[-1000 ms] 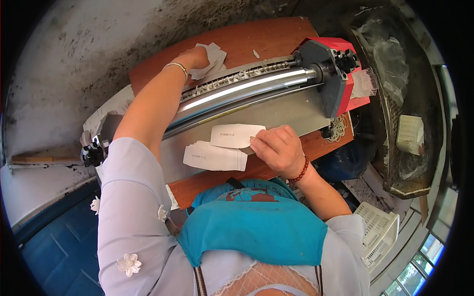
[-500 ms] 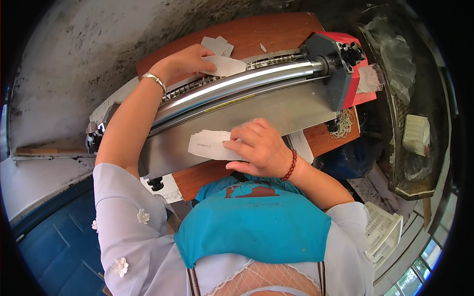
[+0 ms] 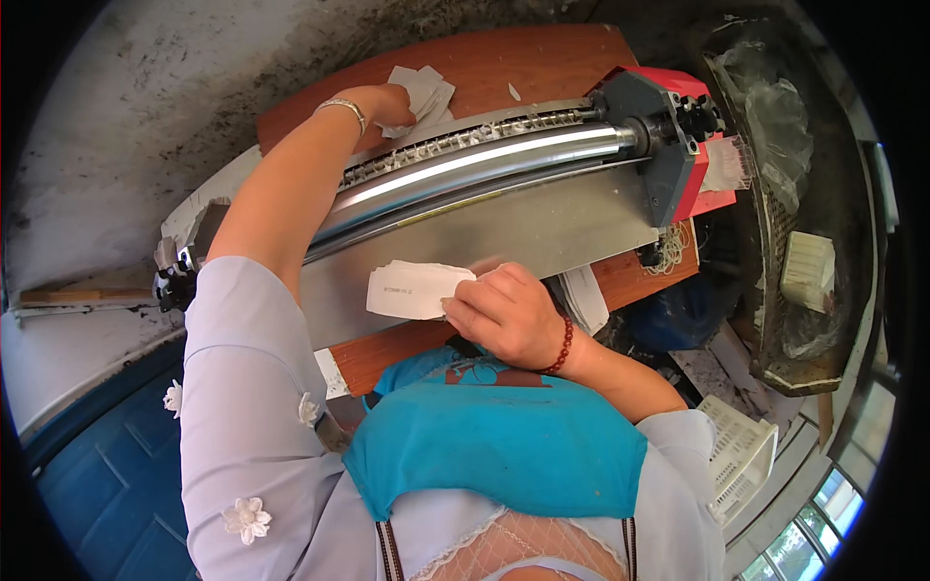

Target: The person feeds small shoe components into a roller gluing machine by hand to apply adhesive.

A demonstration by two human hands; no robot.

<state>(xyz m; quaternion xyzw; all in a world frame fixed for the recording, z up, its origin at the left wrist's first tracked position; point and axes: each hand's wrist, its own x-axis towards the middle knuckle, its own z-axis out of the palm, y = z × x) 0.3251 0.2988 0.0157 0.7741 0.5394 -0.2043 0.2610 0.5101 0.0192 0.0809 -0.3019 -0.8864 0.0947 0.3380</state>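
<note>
White pieces [image 3: 412, 290], printed, stacked at the near edge of the metal plate [image 3: 562, 228], pinched at one end by the right hand [image 3: 502, 312], left hand [image 3: 389, 105] at a loose white pile [image 3: 427, 93] beyond the silver roller [image 3: 494, 163], its grip was impossible to tell.

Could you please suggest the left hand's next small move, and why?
Perhaps the left hand should lift one piece from the white pile toward the metal roller: it is at that pile, behind the roller, while the right hand holds white pieces in front.
</note>
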